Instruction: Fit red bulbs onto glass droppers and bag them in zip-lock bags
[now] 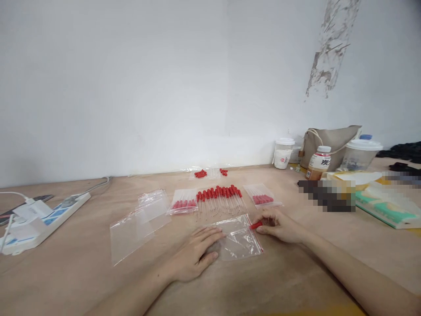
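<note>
A clear zip bag (241, 245) lies flat on the table before me. My left hand (194, 252) rests palm down on its left side, fingers stretched out. At the bag's right edge, my right hand (279, 226) pinches a dropper by its red bulb (256, 225); the thin tube points left into the bag's mouth. Just behind the bag is a row of droppers (219, 197), red bulbs away from me and thin clear tubes towards me. Filled bags of droppers flank the row, one at the left (184, 202) and one at the right (262, 196).
More clear bags (134, 228) lie left of my left hand. Loose red bulbs (200, 174) sit on plastic near the wall. A power strip (49, 226) is far left. A paper cup (283, 153), a bottle (319, 162) and a tissue pack (388, 206) stand right.
</note>
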A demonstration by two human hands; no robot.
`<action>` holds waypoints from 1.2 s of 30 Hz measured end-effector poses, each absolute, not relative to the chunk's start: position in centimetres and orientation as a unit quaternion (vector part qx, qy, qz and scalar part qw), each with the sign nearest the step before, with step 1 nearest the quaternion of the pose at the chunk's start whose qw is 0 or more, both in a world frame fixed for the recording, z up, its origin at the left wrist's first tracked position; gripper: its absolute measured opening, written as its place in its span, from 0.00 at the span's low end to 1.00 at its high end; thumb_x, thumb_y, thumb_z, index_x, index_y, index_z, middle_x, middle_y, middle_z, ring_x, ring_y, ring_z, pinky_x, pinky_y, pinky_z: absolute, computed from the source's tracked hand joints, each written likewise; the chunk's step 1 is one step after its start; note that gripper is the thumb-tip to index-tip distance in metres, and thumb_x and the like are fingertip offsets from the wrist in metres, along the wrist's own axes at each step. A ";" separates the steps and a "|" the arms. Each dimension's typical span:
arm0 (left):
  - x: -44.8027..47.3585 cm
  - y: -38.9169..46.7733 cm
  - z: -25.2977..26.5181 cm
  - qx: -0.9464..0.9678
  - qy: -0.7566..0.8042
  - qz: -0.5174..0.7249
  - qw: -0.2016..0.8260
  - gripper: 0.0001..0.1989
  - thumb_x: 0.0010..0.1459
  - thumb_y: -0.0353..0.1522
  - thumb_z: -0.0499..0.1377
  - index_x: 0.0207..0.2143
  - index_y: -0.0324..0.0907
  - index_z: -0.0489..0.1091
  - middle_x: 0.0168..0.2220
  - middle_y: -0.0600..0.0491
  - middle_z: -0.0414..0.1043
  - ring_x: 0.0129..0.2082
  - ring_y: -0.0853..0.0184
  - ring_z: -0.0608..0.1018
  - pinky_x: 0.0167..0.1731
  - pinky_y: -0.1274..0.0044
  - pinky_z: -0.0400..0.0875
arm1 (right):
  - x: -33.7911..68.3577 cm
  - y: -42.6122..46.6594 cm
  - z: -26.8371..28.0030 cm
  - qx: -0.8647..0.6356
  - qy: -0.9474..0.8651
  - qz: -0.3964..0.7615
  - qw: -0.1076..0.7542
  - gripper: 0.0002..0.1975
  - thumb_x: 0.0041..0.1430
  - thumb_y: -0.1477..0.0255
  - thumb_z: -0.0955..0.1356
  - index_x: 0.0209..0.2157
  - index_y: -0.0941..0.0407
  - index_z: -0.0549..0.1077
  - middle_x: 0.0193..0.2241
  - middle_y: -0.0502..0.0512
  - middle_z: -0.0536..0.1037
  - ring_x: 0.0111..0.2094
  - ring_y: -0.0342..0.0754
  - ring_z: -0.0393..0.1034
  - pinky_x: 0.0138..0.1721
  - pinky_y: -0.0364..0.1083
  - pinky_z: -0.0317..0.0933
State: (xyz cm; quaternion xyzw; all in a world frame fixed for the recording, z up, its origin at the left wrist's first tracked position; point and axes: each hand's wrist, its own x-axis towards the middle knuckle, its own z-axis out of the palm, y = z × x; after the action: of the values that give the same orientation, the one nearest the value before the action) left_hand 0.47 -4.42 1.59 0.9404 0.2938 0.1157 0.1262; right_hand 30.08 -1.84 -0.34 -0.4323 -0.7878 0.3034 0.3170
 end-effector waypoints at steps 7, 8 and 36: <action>0.4 -4.3 1.6 0.948 0.286 0.093 0.104 0.18 0.62 0.34 0.45 0.55 0.54 0.54 0.58 0.56 0.51 0.57 0.62 0.56 0.54 0.63 0.50 | 27.1 -2.4 -1.2 -0.446 -0.740 0.371 0.339 0.12 0.47 0.63 0.67 0.27 0.58 0.71 0.18 0.47 0.65 0.20 0.40 0.57 0.22 0.39 0.53; 0.5 -4.3 1.7 0.949 0.284 0.091 0.103 0.18 0.62 0.34 0.44 0.55 0.54 0.54 0.58 0.56 0.51 0.57 0.62 0.56 0.54 0.63 0.50 | 26.9 -2.4 -1.3 -0.444 -0.751 0.353 0.339 0.12 0.47 0.62 0.67 0.26 0.58 0.72 0.19 0.48 0.66 0.22 0.40 0.58 0.23 0.39 0.54; -0.4 -3.6 1.1 0.920 0.321 0.164 0.153 0.18 0.59 0.33 0.49 0.53 0.47 0.56 0.52 0.52 0.62 0.52 0.63 0.63 0.55 0.64 0.49 | 27.0 6.4 0.9 -0.711 -0.632 0.117 0.285 0.11 0.45 0.72 0.66 0.33 0.61 0.69 0.32 0.61 0.75 0.35 0.50 0.69 0.31 0.42 0.58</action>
State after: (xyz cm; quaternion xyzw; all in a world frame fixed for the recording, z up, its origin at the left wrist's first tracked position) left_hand -0.42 -3.60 1.13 0.9202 0.3208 0.1640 0.1528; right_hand 27.05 6.42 0.89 -0.7106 -0.6323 0.1172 0.2854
